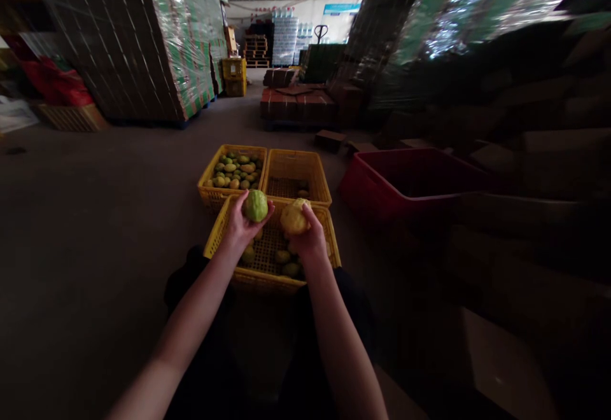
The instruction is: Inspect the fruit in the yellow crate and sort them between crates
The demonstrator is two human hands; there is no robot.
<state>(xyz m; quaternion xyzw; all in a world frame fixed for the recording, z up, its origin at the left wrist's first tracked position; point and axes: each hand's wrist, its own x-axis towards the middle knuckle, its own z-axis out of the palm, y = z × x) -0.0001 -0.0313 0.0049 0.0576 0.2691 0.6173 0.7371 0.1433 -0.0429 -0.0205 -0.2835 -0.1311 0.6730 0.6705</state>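
My left hand (244, 221) holds a green, bumpy guava (256, 206), its fingers curled around the underside. In my right hand (308, 235) is a yellow, knobbly guava (294, 217), gripped with the thumb along its side. Both hands are raised above the near yellow crate (267, 278), which has several fruits (282, 257) scattered on its slatted bottom. Behind it on the left, another yellow crate (205, 186) is heaped with green and yellow fruits (233, 168). The yellow crate (298, 160) beside that one has a few fruits (303, 188) at its near right corner.
A large red bin (382, 192) stands to the right. Wrapped stacks of cartons rise at the left (184, 38) and right (405, 25). Brown cartons (298, 103) lie on a pallet further back, near a pallet jack handle (320, 30). Dim cardboard boxes crowd the right side.
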